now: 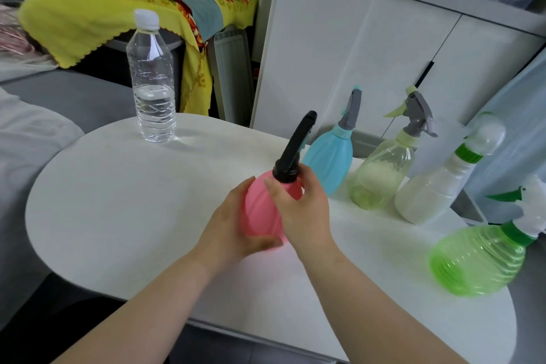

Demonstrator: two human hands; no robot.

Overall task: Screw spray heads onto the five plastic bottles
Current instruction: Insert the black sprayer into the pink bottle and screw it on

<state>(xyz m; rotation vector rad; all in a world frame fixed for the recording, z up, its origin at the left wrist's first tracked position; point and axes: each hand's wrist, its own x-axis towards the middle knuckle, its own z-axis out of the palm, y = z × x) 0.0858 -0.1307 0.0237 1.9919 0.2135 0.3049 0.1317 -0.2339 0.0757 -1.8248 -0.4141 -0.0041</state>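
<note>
As L hand (233,230) holds pink bottle (260,213), R hand (304,210) grips neck below sprayer (295,145).

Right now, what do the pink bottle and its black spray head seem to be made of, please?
The pink bottle looks like satin plastic, judging by its moulded ribs; the black spray head seems hard plastic, smooth with a dull sheen.

We can read no words, brands or numbers anywhere. The yellow cloth (74,21) at eleven o'clock shows us only a flower pattern, and the water bottle (152,83) near it bears nothing legible.
</note>
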